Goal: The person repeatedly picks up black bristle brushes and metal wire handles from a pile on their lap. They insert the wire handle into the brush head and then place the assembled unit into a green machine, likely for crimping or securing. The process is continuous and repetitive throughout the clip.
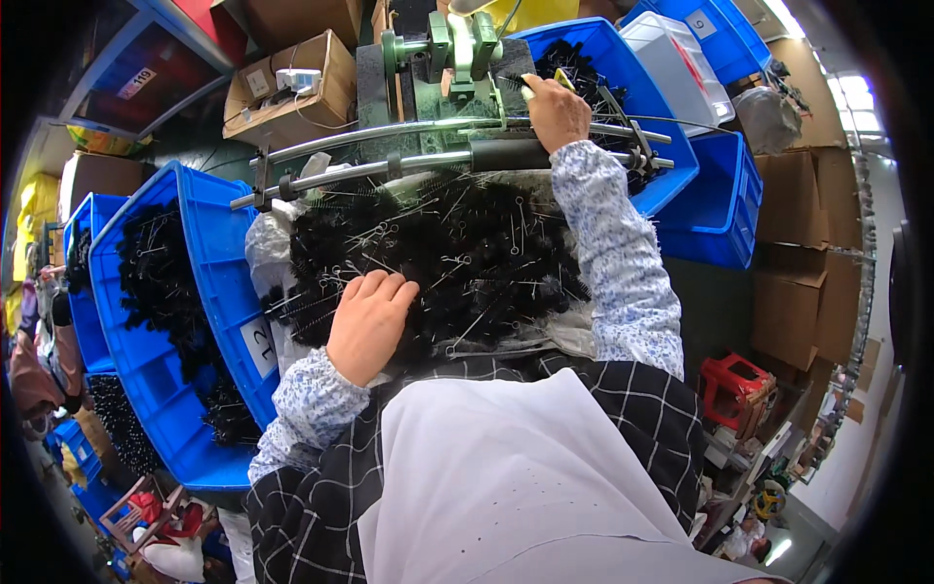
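Pale cloth [506,457] filled the foreground; beyond, the left hand [375,326] rested on heaped black brushes [457,234], fingertips partly hidden, while the right hand [557,114] curled near a green machine [462,49], both grips impossible to tell.

Head-worn fisheye view, facing downward

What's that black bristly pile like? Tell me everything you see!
It's a messy pile of brushes, with black bristles on thin, shiny, metal-looking wires, some ending in round loops. They lie tangled, pointing different ways, with whitish sheeting showing around the edges. The pile is on the near side of the shiny bars. The left hand is over its near left part, seemingly touching it.
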Motion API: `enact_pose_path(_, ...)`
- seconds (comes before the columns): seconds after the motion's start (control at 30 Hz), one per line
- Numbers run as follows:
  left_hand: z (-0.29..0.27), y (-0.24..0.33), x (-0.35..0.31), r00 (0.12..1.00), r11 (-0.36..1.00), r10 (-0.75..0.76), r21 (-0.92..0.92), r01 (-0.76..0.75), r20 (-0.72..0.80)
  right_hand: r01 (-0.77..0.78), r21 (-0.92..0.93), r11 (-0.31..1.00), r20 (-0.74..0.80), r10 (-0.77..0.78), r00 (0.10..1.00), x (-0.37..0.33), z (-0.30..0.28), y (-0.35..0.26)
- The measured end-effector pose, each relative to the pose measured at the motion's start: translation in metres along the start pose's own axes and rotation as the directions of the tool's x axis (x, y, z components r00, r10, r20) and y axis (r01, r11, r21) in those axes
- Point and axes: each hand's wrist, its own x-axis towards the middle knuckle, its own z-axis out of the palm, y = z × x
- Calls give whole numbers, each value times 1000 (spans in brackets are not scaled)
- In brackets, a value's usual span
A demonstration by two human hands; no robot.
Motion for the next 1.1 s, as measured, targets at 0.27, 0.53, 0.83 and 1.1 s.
enact_pose_path(0.27, -12, 3, 2, 982, 999, -24, 40, 16, 189, -29, 36, 999, 78, 26, 997, 15, 17, -2)
enact_pose_path(0.53, -52, 12, -2, 963, 985, -31, -174, -17, -268, -4, 74, 997, 70, -1, 998, 16, 22, 2)
enact_pose_path(0.83, -62, 14, -10, 882, 890, -159, -451, -66, -444, 65, -104, 992, 30, -63, 998, 23, 27, 11)
enact_pose_path(1.1, -58, 10, -7, 877, 886, -162, -458, -72, -452, -58, 15, 998, -13, 58, 998, 8, 35, 10)
